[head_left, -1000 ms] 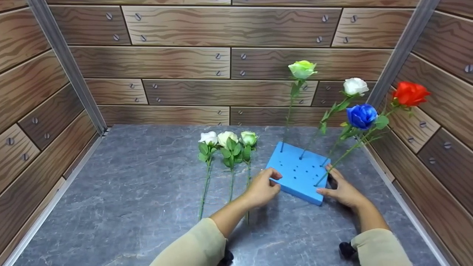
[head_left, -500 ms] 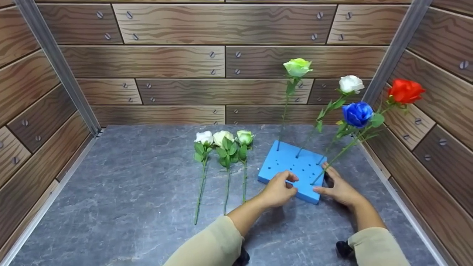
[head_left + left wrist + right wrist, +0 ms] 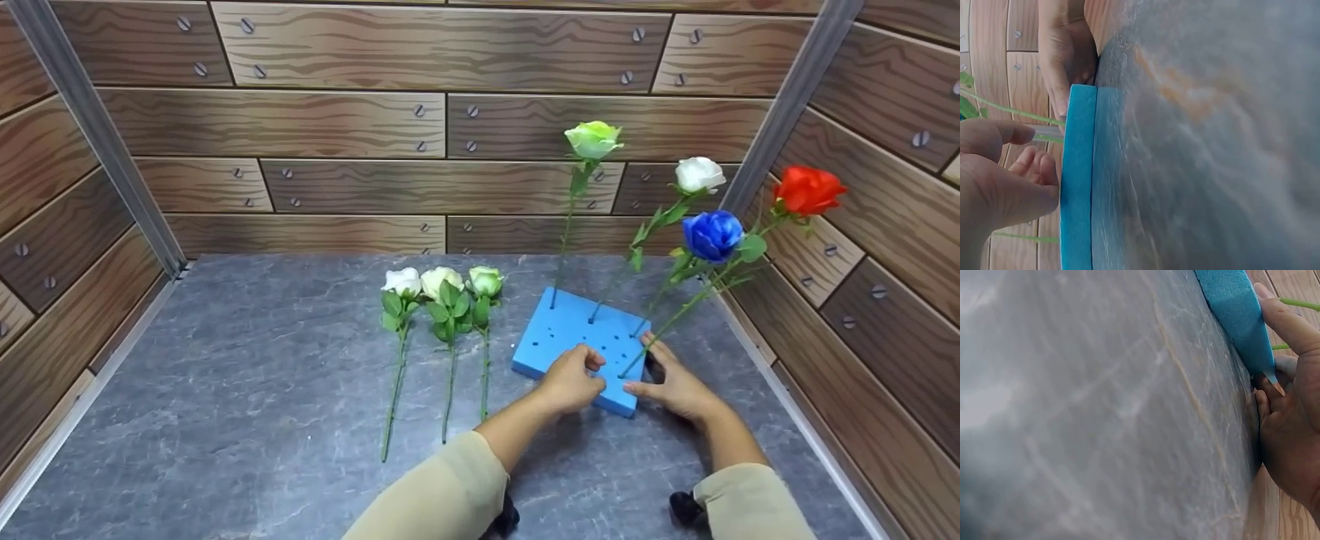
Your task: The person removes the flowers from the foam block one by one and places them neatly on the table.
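A blue foam block (image 3: 562,345) with small holes lies on the table, right of centre. Four flowers stand in it: a yellow-green rose (image 3: 592,140), a white rose (image 3: 700,175), a blue flower (image 3: 712,236) and a red flower (image 3: 810,190). My left hand (image 3: 571,381) is over the block's front edge, fingers loosely bent with nothing between them. In the left wrist view its thumb (image 3: 1027,199) comes right to the edge of the block. My right hand (image 3: 679,386) holds the block's right side, its thumb (image 3: 1286,320) on the upper edge and other fingers around the side.
Left of the block, three roses lie side by side on the grey marbled table (image 3: 262,390): a white rose (image 3: 403,282), a cream rose (image 3: 441,283) and a pale green rose (image 3: 485,280). Wood-patterned walls (image 3: 337,120) enclose the table at the back and sides.
My left hand has moved right along the block's front edge, then stays there. My right hand keeps its place on the block. The head view has shifted slightly.
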Tool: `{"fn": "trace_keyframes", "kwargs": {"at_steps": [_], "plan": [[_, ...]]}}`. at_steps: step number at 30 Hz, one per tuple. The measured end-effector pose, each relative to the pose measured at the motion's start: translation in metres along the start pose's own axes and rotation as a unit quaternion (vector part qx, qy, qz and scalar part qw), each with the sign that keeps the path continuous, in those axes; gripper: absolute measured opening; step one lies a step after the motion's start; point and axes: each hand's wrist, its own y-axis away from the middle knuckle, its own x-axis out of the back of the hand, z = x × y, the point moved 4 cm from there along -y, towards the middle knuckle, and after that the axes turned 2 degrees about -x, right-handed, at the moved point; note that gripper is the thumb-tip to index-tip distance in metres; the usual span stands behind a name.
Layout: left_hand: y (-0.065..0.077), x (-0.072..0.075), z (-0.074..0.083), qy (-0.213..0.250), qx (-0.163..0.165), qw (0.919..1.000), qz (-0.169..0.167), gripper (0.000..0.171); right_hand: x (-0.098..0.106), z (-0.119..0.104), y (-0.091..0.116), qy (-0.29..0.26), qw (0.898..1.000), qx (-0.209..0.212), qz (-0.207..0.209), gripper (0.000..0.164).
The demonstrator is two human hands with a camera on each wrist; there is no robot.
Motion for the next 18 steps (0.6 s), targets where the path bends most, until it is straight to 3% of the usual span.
{"fn": "trace_keyframes", "kwargs": {"at_steps": [8,13,18], "plan": [[-0.016,-0.017,0.003,-0.022,-0.039,0.9983,-0.037,0.034,0.000,-0.001,0.000,-0.005,1.000,0.022,0.006,0.117],[-0.027,-0.026,0.001,-0.015,-0.036,0.9969,-0.069,0.046,-0.001,-0.001,-0.001,-0.010,0.999,0.045,0.013,0.113],[-0.033,-0.029,0.001,0.012,-0.035,0.9949,-0.094,0.046,-0.002,-0.002,-0.002,-0.017,0.999,0.050,0.012,0.112]]}}
